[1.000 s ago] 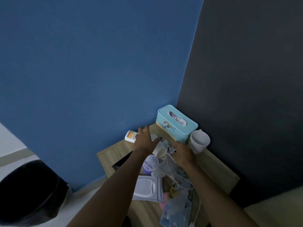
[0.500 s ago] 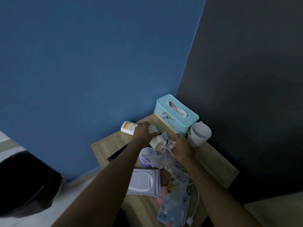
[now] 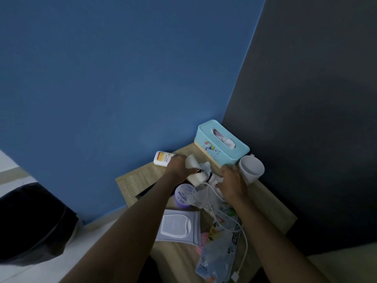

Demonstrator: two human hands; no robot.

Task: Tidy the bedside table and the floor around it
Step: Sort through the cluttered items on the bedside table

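Observation:
The wooden bedside table [image 3: 271, 203] stands in the corner, covered in clutter. Over its middle, my left hand [image 3: 178, 166] is closed around two white paper cups [image 3: 195, 176]. Just to the right, my right hand [image 3: 232, 181] has its fingers curled on crumpled white tissue [image 3: 212, 179], where a white charging cable [image 3: 243, 244] also starts. The cable trails toward the table's near edge. A purple tub [image 3: 183, 196] lies below the cups, partly hidden by my left forearm.
A teal tissue box [image 3: 222, 144] and a white mug [image 3: 252, 168] sit in the far corner. There are also a small white bottle [image 3: 163, 158], a wet-wipes pack [image 3: 177, 225], clear plastic wrappers [image 3: 218, 254] and a black bin bag [image 3: 30, 221] on the floor at left.
My left hand closed on the cups and tilted them, so the open mouth no longer faces me. My right hand stayed on the tissue. The view shifted slightly downward.

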